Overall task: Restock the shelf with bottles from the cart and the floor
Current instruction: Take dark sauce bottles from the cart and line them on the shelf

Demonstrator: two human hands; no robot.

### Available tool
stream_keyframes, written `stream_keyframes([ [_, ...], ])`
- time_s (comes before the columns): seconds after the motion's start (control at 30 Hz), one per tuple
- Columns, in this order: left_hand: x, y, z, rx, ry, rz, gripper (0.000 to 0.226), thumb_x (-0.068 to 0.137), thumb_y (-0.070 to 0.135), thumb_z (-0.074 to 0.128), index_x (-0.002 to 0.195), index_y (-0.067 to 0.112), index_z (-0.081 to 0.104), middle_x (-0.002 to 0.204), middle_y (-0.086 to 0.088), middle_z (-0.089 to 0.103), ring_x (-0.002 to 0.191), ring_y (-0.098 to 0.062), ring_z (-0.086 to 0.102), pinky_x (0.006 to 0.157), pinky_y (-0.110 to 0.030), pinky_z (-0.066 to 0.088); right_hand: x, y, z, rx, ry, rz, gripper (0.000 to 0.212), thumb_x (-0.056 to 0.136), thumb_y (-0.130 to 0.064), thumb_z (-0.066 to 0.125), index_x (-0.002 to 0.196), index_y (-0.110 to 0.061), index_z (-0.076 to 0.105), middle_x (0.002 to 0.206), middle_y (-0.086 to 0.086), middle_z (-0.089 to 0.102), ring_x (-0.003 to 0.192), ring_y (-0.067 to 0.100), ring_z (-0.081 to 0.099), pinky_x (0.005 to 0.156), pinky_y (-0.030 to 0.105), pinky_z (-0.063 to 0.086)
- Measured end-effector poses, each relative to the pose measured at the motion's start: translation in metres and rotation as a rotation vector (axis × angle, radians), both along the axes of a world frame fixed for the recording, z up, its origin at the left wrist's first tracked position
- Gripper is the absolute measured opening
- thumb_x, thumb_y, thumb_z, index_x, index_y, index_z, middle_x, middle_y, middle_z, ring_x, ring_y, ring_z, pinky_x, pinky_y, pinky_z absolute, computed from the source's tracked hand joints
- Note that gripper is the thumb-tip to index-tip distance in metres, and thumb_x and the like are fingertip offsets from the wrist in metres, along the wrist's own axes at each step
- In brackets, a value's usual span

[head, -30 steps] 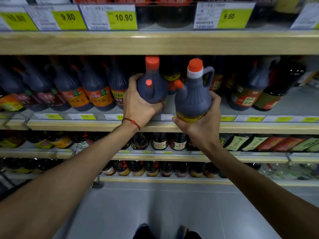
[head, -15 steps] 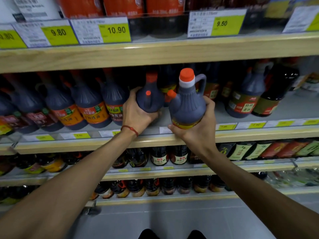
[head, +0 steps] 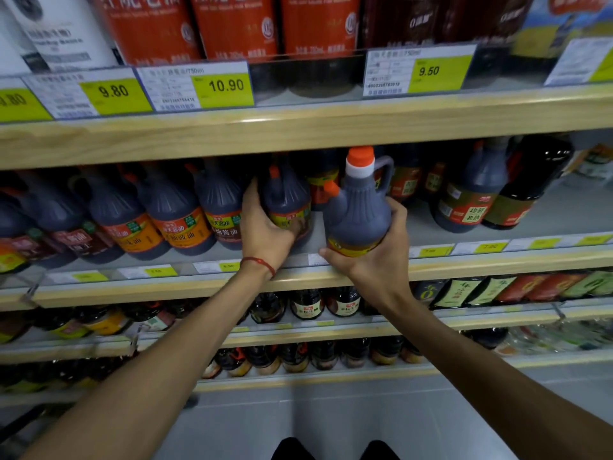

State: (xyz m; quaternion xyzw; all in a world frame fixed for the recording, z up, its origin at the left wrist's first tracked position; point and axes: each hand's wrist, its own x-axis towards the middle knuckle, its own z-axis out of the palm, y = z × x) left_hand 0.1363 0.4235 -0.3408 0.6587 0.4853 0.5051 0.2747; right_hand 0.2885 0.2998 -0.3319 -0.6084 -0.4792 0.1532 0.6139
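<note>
My left hand (head: 265, 232) grips a dark soy-sauce jug (head: 288, 200) with an orange cap; the jug stands on the grey shelf board (head: 428, 232), beside a row of like jugs. My right hand (head: 374, 254) holds a second dark jug (head: 360, 207) from below, its white neck and orange cap upright, its base at the shelf's front edge. There is a narrow gap between the two jugs.
More jugs (head: 175, 217) fill the shelf to the left, and taller bottles (head: 471, 197) stand to the right with bare board in front of them. A wooden shelf (head: 298, 127) with price tags runs close overhead. Lower shelves hold small bottles.
Both hands have pushed forward toward the shelf. The left jug has gone in under the upper shelf and come down onto the board; the right jug has followed to the front edge.
</note>
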Motion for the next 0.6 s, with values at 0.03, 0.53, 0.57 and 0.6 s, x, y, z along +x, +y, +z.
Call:
stream_keyframes([
  [0.03, -0.003, -0.008, 0.001, 0.000, -0.024, 0.013, 0.094, 0.071, 0.008, 0.086, 0.152, 0.005, 0.037, 0.153, -0.011, 0.047, 0.144, -0.022, 0.043, 0.119, -0.041, 0.038, -0.001, -0.004, 0.003, -0.020, 0.017, 0.009, 0.104, 0.058, -0.025, 0.102, 0.139, -0.018, 0.038, 0.132, 0.003, 0.056, 0.117, 0.014, 0.062, 0.093, 0.031, 0.058],
  [0.53, 0.006, -0.103, 0.044, -0.566, -0.025, -0.641, 0.081, 0.073, -0.029, 0.067, 0.145, 0.004, 0.048, 0.125, -0.010, 0.067, 0.113, -0.022, 0.066, 0.096, -0.039, 0.053, 0.009, -0.050, 0.032, -0.356, 0.262, 0.344, 0.091, 0.083, -0.009, 0.085, 0.147, -0.011, 0.021, 0.144, 0.012, 0.050, 0.126, 0.017, 0.062, 0.104, 0.037, 0.056],
  [0.57, 0.006, -0.103, 0.042, -0.573, -0.029, -0.639, 0.081, 0.071, -0.023, 0.075, 0.143, 0.008, 0.050, 0.125, -0.007, 0.069, 0.112, -0.023, 0.068, 0.097, -0.039, 0.054, 0.015, -0.052, 0.035, -0.390, 0.238, 0.404, 0.089, 0.087, -0.005, 0.080, 0.149, -0.010, 0.017, 0.146, 0.013, 0.048, 0.128, 0.017, 0.060, 0.105, 0.037, 0.055],
  [0.6, 0.006, -0.105, 0.039, -0.577, -0.029, -0.625, 0.082, 0.069, -0.017, 0.081, 0.140, 0.011, 0.052, 0.126, -0.004, 0.071, 0.112, -0.022, 0.070, 0.097, -0.037, 0.056, 0.023, -0.052, 0.037, -0.426, 0.208, 0.471, 0.089, 0.090, -0.003, 0.076, 0.152, -0.008, 0.013, 0.148, 0.013, 0.046, 0.132, 0.019, 0.058, 0.108, 0.036, 0.053],
])
